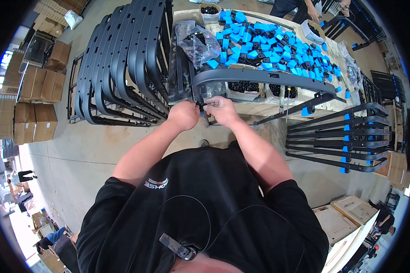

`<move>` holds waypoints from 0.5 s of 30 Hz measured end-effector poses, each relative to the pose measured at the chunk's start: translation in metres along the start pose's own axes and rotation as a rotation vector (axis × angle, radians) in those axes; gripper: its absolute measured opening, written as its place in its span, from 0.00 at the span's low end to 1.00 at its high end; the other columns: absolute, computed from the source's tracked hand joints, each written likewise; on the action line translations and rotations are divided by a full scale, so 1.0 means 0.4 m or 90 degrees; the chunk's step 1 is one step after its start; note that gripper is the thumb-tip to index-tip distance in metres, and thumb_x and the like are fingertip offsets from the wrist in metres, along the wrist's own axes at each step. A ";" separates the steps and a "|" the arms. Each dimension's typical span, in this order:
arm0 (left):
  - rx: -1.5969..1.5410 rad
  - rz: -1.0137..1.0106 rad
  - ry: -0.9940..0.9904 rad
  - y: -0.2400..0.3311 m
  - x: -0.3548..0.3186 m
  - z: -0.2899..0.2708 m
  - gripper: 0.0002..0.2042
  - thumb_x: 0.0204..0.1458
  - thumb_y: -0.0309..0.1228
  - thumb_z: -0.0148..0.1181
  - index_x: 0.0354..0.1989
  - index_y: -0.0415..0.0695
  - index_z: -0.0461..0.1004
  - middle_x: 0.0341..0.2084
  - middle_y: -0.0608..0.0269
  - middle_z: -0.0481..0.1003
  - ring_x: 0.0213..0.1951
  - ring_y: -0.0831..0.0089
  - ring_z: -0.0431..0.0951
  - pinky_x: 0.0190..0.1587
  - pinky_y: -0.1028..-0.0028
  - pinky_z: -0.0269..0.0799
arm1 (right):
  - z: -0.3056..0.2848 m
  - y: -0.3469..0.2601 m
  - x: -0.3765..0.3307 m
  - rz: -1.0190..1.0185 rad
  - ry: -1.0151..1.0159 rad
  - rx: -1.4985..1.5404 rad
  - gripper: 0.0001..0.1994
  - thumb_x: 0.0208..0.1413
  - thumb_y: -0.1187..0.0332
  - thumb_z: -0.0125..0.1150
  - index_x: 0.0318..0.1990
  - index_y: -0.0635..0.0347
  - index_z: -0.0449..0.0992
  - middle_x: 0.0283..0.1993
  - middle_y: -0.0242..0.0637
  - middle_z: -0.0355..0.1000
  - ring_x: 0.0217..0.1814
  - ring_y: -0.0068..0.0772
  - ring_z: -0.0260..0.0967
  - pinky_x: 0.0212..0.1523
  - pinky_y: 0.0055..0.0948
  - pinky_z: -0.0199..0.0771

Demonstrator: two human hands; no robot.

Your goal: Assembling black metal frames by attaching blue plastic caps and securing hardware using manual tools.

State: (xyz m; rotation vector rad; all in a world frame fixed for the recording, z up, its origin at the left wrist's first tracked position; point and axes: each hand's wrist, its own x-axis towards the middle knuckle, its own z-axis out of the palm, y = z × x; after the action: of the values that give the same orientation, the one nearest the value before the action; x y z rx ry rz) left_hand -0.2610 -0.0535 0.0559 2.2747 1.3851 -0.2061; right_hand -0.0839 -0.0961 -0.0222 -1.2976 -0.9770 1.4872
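A dark grey curved metal frame [278, 78] lies across the near side of the table, its bent end coming down in front of me. At that end my left hand [185, 114] is closed, its fingertips at a small black part [201, 106] on or beside the frame. From the other side my right hand [221, 110] pinches at the same spot, fingers bent. What either hand holds is too small and hidden to make out. Just behind the frame stand open boxes of small black pieces [243, 86].
Many blue-and-black plastic parts [264, 45] cover the wooden table, beside a clear plastic bag [198, 48]. Similar frames stand in a row [123, 59] at left; more are stacked [339, 136] at right. Cardboard boxes [41, 84] line the left. Another person's hand [312, 12] shows across the table.
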 end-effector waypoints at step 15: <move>0.005 0.013 -0.002 -0.004 0.009 -0.001 0.19 0.63 0.38 0.45 0.37 0.37 0.80 0.40 0.43 0.80 0.44 0.47 0.81 0.51 0.54 0.76 | 0.040 -0.005 0.010 -0.003 0.072 -0.295 0.23 0.62 0.54 0.48 0.43 0.68 0.80 0.45 0.60 0.77 0.55 0.61 0.73 0.56 0.47 0.71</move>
State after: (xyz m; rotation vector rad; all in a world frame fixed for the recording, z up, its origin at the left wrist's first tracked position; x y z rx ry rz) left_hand -0.2606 -0.0501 0.0544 2.2920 1.3618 -0.2088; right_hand -0.0997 -0.0916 -0.0194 -1.6826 -1.2960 1.2045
